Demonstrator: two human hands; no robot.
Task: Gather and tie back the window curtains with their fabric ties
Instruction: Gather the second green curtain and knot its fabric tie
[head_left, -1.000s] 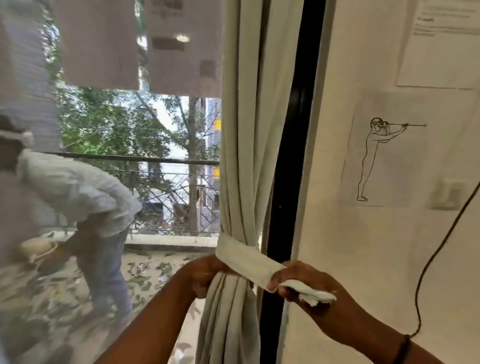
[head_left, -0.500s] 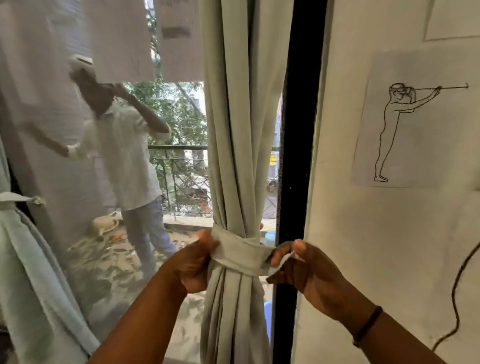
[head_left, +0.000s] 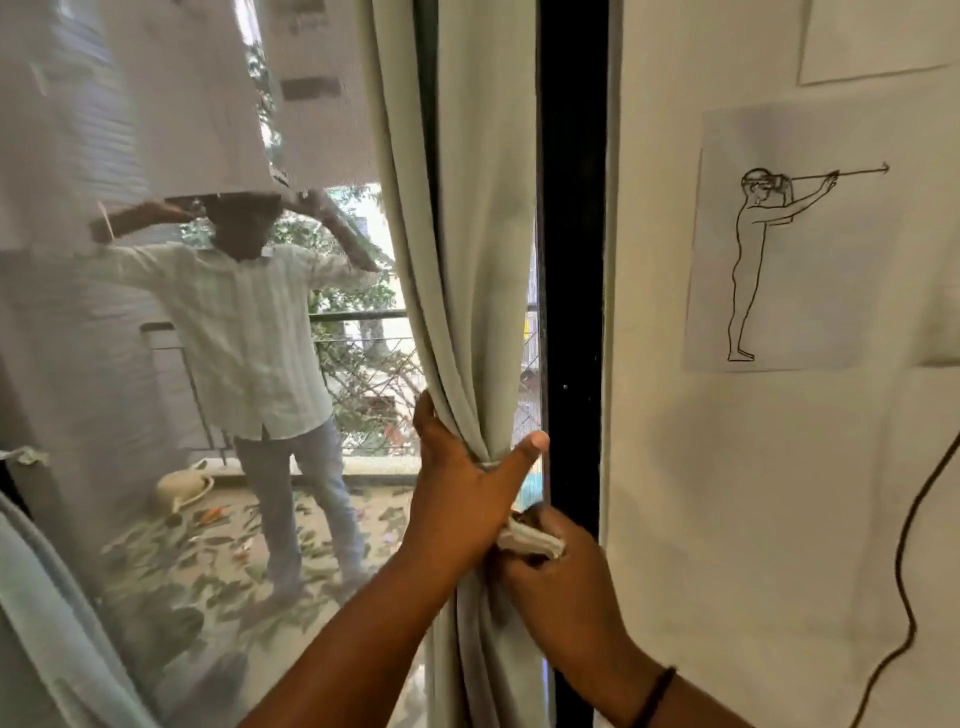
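A pale green curtain (head_left: 467, 260) hangs gathered in folds beside the black window frame (head_left: 571, 260). My left hand (head_left: 462, 483) wraps around the gathered bunch at its narrow waist, fingers behind the cloth and thumb stretched out to the right. Just below it my right hand (head_left: 561, 582) grips the loose end of the pale fabric tie (head_left: 530, 540), bunched between fingers and thumb. Most of the tie around the curtain is hidden by my left hand.
A second, light blue curtain (head_left: 47, 623) hangs tied at the far left. A person (head_left: 249, 338) stands on the balcony beyond the mesh screen. To the right is a white wall (head_left: 727, 519) with a line drawing (head_left: 779, 249) and a black cable (head_left: 904, 571).
My left hand has moved from the curtain's left side onto the front of the bunch, covering the tie. My right hand has dropped lower and closer in, still holding the tie end.
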